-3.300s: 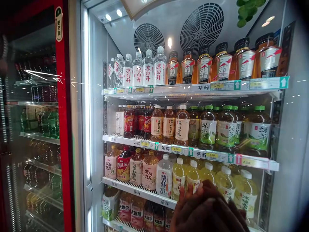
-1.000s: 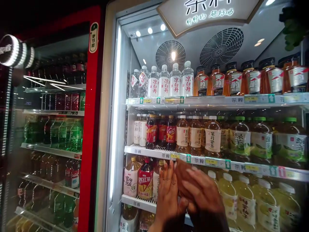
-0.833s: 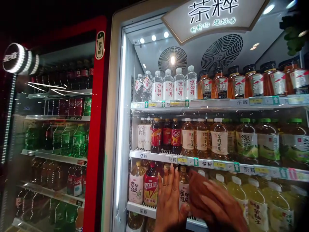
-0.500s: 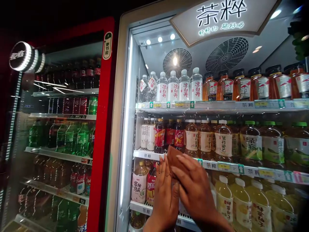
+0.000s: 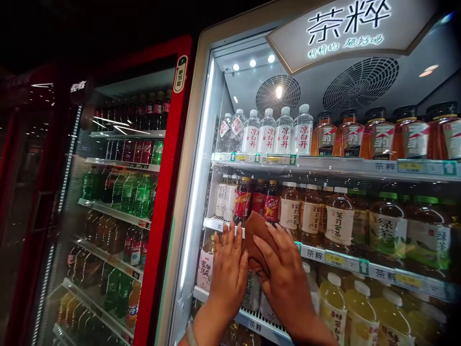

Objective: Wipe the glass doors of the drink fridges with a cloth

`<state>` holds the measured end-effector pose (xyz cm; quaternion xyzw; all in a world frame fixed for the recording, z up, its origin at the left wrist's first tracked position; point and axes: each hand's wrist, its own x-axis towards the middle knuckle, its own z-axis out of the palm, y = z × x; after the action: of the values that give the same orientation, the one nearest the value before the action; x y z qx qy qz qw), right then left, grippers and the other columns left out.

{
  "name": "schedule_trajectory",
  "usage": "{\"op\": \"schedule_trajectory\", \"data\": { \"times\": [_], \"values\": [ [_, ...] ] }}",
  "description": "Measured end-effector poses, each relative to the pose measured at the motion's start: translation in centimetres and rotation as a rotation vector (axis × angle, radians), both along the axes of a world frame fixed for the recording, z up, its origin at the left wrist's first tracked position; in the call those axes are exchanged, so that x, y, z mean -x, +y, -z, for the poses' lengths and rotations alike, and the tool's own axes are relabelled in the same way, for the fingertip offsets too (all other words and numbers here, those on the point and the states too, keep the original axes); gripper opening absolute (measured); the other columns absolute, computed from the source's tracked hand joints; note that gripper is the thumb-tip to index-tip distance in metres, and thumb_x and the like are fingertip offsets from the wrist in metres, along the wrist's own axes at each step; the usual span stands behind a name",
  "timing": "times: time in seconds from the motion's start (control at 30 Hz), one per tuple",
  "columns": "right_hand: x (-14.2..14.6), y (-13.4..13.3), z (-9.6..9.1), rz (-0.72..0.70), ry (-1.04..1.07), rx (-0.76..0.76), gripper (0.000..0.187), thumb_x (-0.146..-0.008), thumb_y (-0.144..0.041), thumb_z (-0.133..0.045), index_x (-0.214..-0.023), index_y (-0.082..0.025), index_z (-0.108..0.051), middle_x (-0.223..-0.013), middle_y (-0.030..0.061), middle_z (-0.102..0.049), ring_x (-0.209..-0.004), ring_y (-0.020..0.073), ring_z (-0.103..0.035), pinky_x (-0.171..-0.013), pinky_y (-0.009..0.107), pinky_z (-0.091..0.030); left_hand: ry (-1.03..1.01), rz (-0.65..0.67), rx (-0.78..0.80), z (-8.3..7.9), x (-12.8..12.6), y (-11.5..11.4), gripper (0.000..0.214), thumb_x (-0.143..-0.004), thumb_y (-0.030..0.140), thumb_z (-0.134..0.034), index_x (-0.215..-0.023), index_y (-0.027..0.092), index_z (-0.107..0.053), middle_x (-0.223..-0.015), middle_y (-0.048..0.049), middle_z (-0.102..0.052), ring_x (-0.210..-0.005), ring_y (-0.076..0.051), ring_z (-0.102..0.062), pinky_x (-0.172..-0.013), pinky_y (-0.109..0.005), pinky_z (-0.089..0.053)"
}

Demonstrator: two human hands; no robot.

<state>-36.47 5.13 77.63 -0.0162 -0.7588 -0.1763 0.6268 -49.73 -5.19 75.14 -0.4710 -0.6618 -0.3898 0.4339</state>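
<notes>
My left hand [image 5: 227,269] is up in front of the cooler's glass door, its fingers stretched out and slightly apart, holding nothing. It seems to lie flat against the glass, though contact is hard to make out. Close beside it, my right hand [image 5: 286,269] grips a folded brown cloth [image 5: 258,235] between thumb and fingers. The cloth covers part of the view of the bottles behind the door and sits near the left hand's thumb. A pale band [image 5: 190,331] is around my left wrist.
Behind the glass, shelves carry water bottles [image 5: 267,132], jasmine tea bottles [image 5: 339,216] and yellow drinks [image 5: 333,300]. A lit sign [image 5: 347,29] hangs at the top. The pale door frame [image 5: 200,96] is to the left, then a red-framed cooler [image 5: 169,158].
The camera view has shifted, so the coolers appear farther right. My left hand has moved left, apart from the right, with its fingers more spread. My right hand still holds the cloth.
</notes>
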Motion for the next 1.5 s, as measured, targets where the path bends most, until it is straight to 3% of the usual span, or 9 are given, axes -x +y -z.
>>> {"op": "schedule_trajectory", "data": {
  "times": [0.23,0.5,0.77,0.9,1.07,1.17,1.33,1.4,1.5],
  "values": [
    [0.2,0.4,1.1,-0.095,-0.096,-0.204,0.053,-0.088,-0.005,-0.05,-0.132,-0.029,-0.067,-0.149,0.0025,-0.06,-0.143,0.0258,-0.049,-0.107,0.045,-0.057,0.066,-0.079,0.059,0.4,2.5,-1.2,0.072,-0.103,0.015,-0.037,-0.168,0.024,-0.008,-0.171,-0.0122,-0.029,-0.161,-0.026,-0.02,-0.131,-0.06,-0.025],
    [5.5,-2.1,-6.6,-0.094,0.062,-0.049,0.056,-0.084,-0.003,-0.057,-0.136,-0.024,-0.062,-0.151,0.0116,-0.053,-0.144,0.0341,-0.047,-0.115,0.063,-0.052,0.075,-0.037,-0.022,-2.8,4.8,-2.0,0.074,-0.105,0.017,-0.034,-0.168,0.025,0.004,-0.174,-0.0123,-0.021,-0.162,-0.025,-0.014,-0.131,-0.06,-0.021],
    [9.7,-4.7,-2.6,0.009,-0.091,-0.195,0.053,-0.089,-0.005,-0.053,-0.138,-0.025,-0.062,-0.154,0.0091,-0.053,-0.146,0.0311,-0.045,-0.105,0.053,-0.061,0.219,-0.078,0.055,-5.3,13.1,-8.0,0.082,-0.098,0.01,-0.04,-0.168,0.025,0.0,-0.172,-0.0102,-0.026,-0.161,-0.027,-0.023,-0.131,-0.06,-0.023],
    [12.7,-6.3,-8.1,0.025,0.049,-0.126,0.049,-0.088,-0.008,-0.061,-0.134,-0.023,-0.064,-0.15,0.013,-0.054,-0.143,0.0332,-0.048,-0.112,0.06,-0.053,0.234,-0.049,0.006,-8.2,16.3,-9.9,0.08,-0.101,0.016,-0.039,-0.168,0.026,0.004,-0.174,-0.0092,-0.022,-0.161,-0.027,-0.02,-0.132,-0.06,-0.02],
    [20.2,-10.5,-18.2,-0.077,0.164,-0.008,0.056,-0.081,-0.008,-0.068,-0.133,-0.026,-0.063,-0.146,0.0113,-0.058,-0.133,0.0305,-0.056,-0.114,0.057,-0.051,0.202,0.005,-0.098,-15.6,20.6,-11.5,0.076,-0.103,0.019,-0.035,-0.168,0.025,0.003,-0.175,-0.0098,-0.015,-0.162,-0.026,-0.015,-0.133,-0.059,-0.013],
    [23.5,-12.9,-18.8,-0.104,0.053,-0.046,0.052,-0.081,-0.007,-0.066,-0.129,-0.026,-0.065,-0.144,0.011,-0.061,-0.132,0.0272,-0.058,-0.111,0.05,-0.054,0.215,0.027,-0.118,-18.0,23.1,-12.8,0.076,-0.101,0.017,-0.036,-0.169,0.021,-0.002,-0.174,-0.0133,-0.019,-0.162,-0.027,-0.018,-0.132,-0.059,-0.017],
    [24.8,-14.3,-15.4,-0.037,-0.108,-0.167,0.042,-0.088,-0.012,-0.061,-0.129,-0.022,-0.064,-0.145,0.0099,-0.061,-0.132,0.0236,-0.058,-0.111,0.044,-0.053,0.264,0.093,-0.026,-17.2,25.9,-14.3,0.072,-0.101,0.023,-0.038,-0.168,0.02,-0.011,-0.174,-0.0123,-0.024,-0.161,-0.028,-0.022,-0.132,-0.058,-0.02],
    [25.1,-14.2,-16.9,-0.001,-0.091,-0.229,0.035,-0.093,-0.015,-0.057,-0.126,-0.022,-0.066,-0.144,0.0099,-0.062,-0.13,0.0226,-0.059,-0.11,0.043,-0.054,0.25,0.121,-0.007,-18.3,26.4,-14.3,0.071,-0.101,0.023,-0.038,-0.168,0.018,-0.015,-0.174,-0.0124,-0.024,-0.162,-0.028,-0.021,-0.132,-0.057,-0.019],
    [26.3,-14.3,-23.7,0.046,-0.053,-0.26,0.029,-0.098,-0.02,-0.056,-0.124,-0.022,-0.068,-0.141,0.0124,-0.063,-0.13,0.0239,-0.058,-0.11,0.044,-0.051,0.199,0.126,-0.036,-23.3,26.7,-14.1,0.071,-0.098,0.02,-0.037,-0.166,0.009,-0.018,-0.174,-0.0161,-0.02,-0.163,-0.028,-0.014,-0.134,-0.054,-0.013]
  ]
}}
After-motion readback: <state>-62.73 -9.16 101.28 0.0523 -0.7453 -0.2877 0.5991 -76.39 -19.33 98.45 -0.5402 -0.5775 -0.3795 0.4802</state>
